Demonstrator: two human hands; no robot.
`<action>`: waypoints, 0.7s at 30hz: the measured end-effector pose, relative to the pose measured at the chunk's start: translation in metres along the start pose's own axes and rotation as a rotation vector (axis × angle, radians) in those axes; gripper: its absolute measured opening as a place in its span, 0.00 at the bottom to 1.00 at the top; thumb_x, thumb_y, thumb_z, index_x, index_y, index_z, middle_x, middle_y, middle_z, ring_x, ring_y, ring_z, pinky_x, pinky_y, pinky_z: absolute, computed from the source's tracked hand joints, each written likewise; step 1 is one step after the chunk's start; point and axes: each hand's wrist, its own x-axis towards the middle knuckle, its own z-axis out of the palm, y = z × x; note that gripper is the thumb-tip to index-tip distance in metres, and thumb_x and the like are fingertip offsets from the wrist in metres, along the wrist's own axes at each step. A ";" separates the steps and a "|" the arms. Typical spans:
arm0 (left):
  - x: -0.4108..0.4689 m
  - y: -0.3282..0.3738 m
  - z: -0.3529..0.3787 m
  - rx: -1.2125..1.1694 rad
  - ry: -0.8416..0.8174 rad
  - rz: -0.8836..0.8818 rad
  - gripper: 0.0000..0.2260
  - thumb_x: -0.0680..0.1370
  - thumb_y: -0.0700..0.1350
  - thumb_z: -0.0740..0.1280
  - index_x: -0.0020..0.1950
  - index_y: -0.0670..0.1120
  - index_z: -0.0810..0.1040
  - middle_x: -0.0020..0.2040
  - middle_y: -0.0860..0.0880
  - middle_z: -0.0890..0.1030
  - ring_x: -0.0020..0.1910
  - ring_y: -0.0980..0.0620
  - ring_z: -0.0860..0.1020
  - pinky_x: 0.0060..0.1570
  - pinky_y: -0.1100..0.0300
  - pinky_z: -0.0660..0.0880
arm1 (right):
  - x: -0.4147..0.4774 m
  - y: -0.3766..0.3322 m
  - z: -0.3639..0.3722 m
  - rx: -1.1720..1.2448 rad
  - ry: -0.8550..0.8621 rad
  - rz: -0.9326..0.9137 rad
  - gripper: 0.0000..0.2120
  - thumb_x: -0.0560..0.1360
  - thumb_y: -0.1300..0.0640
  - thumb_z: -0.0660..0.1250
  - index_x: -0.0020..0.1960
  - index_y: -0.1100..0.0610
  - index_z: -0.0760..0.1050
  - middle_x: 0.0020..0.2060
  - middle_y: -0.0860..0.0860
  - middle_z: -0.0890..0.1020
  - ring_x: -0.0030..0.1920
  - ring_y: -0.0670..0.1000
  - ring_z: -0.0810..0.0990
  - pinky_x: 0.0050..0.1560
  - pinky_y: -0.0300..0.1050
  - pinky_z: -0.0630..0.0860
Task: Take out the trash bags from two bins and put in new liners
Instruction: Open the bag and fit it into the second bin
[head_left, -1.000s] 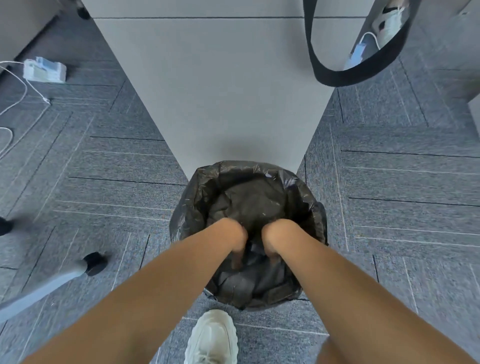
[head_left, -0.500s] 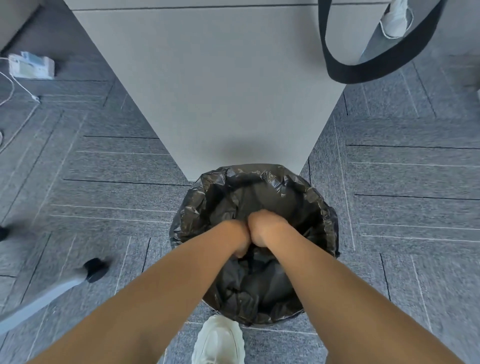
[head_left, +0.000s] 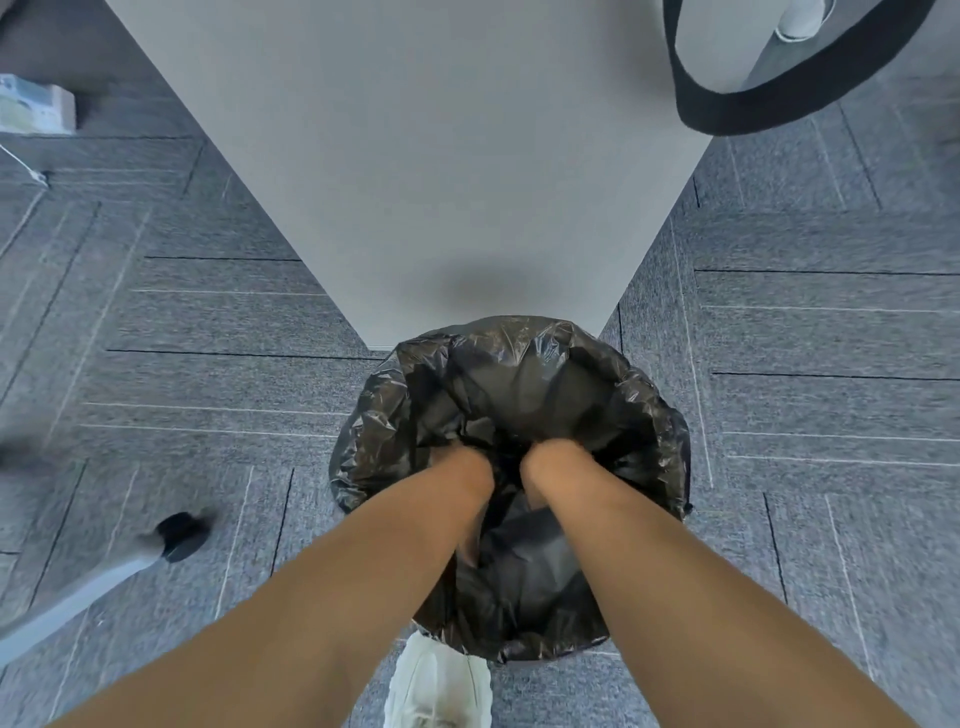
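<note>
grey carpet (head_left: 208, 322) below, hands, left (head_left: 462, 467) and right (head_left: 551, 461), sunk in black liner (head_left: 519, 384), grip hidden

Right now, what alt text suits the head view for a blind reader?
A person's left hand and right hand reach side by side into an open black trash bag on grey carpet. A white panel stands behind it, a white shoe beside it.

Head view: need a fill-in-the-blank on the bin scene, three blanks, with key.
1. The liner is ___ in colour.
2. The left hand and right hand both reach ___ the liner.
3. The white thing on the carpet at the liner's near edge is a ___.
Missing words: black; into; shoe.
</note>
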 end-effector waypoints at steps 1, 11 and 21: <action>-0.028 -0.001 -0.004 -0.046 0.019 0.072 0.41 0.71 0.64 0.71 0.78 0.48 0.61 0.74 0.47 0.66 0.74 0.43 0.63 0.73 0.49 0.60 | -0.007 0.000 -0.004 -0.042 -0.011 -0.041 0.21 0.78 0.59 0.64 0.71 0.59 0.71 0.70 0.55 0.72 0.69 0.60 0.71 0.64 0.54 0.71; -0.132 -0.008 -0.027 -0.325 0.419 0.013 0.10 0.82 0.46 0.59 0.56 0.43 0.77 0.46 0.46 0.75 0.45 0.46 0.73 0.48 0.55 0.71 | -0.123 0.009 -0.050 -0.145 0.387 -0.296 0.14 0.75 0.68 0.62 0.33 0.58 0.65 0.32 0.54 0.72 0.31 0.54 0.72 0.39 0.48 0.72; -0.217 -0.028 0.035 -0.937 1.237 0.071 0.09 0.78 0.49 0.67 0.57 0.52 0.81 0.48 0.58 0.82 0.47 0.62 0.80 0.49 0.66 0.78 | -0.171 0.083 -0.032 0.364 0.638 -0.528 0.08 0.80 0.54 0.63 0.54 0.48 0.81 0.47 0.42 0.83 0.48 0.45 0.81 0.54 0.45 0.77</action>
